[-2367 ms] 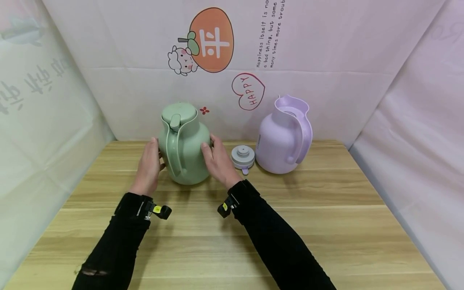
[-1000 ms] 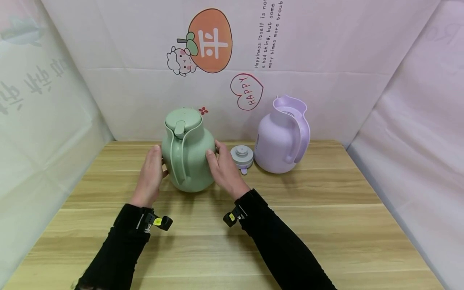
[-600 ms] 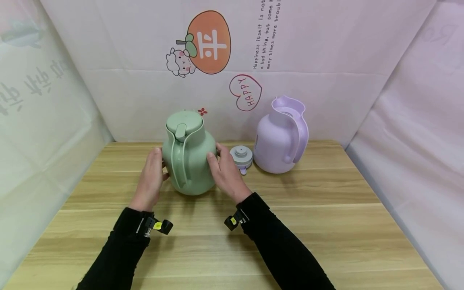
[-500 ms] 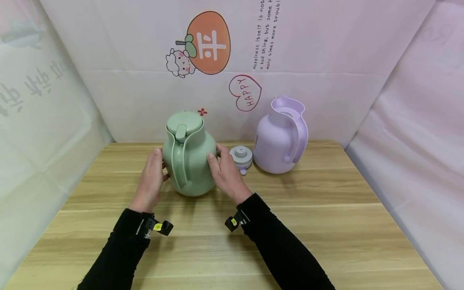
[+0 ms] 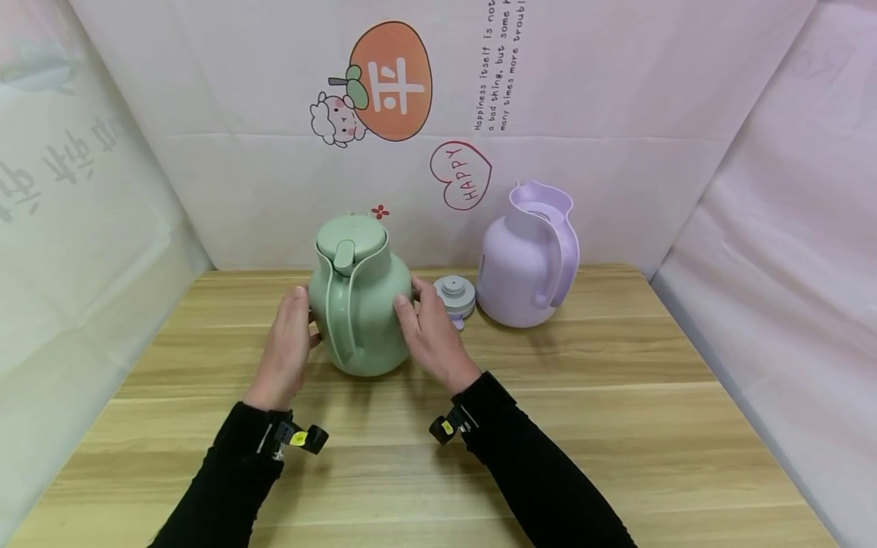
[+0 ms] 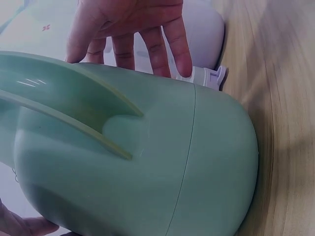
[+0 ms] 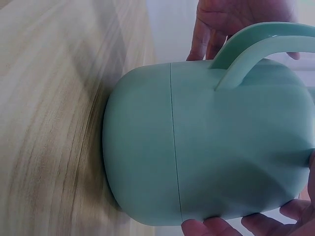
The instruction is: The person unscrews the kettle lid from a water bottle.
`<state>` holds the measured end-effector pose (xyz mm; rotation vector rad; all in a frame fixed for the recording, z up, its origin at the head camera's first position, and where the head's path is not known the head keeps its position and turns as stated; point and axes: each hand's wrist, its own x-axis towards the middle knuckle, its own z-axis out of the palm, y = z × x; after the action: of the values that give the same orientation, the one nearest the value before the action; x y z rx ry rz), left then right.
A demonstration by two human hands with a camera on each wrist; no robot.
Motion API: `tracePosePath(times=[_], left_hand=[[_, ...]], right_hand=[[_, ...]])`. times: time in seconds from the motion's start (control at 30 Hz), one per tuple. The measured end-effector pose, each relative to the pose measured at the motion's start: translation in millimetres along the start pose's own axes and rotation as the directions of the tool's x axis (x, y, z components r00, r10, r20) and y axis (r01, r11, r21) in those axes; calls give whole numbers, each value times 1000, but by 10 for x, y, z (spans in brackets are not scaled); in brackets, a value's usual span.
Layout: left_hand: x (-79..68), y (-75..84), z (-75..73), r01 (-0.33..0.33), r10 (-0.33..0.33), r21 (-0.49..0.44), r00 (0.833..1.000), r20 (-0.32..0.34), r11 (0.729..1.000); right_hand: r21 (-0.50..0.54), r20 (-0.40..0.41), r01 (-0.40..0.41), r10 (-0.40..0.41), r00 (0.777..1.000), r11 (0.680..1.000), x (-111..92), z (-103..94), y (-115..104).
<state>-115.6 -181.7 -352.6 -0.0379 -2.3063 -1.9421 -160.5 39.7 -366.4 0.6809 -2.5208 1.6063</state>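
Note:
A green thermos jug (image 5: 363,312), its lid (image 5: 351,236) on, stands between my hands with its handle (image 5: 340,320) facing me. My left hand (image 5: 284,342) holds its left side; the fingers reach partly out of sight behind it. On the other side my right hand (image 5: 435,335) grips the body, thumb (image 5: 406,312) on the front. In the right wrist view, several right fingertips (image 7: 211,226) lie against the jug's wall. Its base is at the wooden tabletop (image 7: 49,123); whether it fully touches is hard to tell.
Behind my right hand lies a grey stopper (image 5: 454,293) with a lilac tab. Right of it stands a lilac jug (image 5: 517,278) with no lid, its handle toward the right front. A printed white cloth (image 5: 582,84) hangs along the table's back edge.
Both hands have brought the green jug toward me and slightly right, keeping their hold on its sides. The head view has shifted slightly. The lilac jug and stopper stay put.

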Motion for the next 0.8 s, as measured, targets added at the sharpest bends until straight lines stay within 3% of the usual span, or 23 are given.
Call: tracePosePath(times=[0.8], left_hand=[[-124,14,55,-3,3,24,1000,1,1000]], right_hand=[[-8,-18,-30,30,999,1000,-140,-42,-12]])
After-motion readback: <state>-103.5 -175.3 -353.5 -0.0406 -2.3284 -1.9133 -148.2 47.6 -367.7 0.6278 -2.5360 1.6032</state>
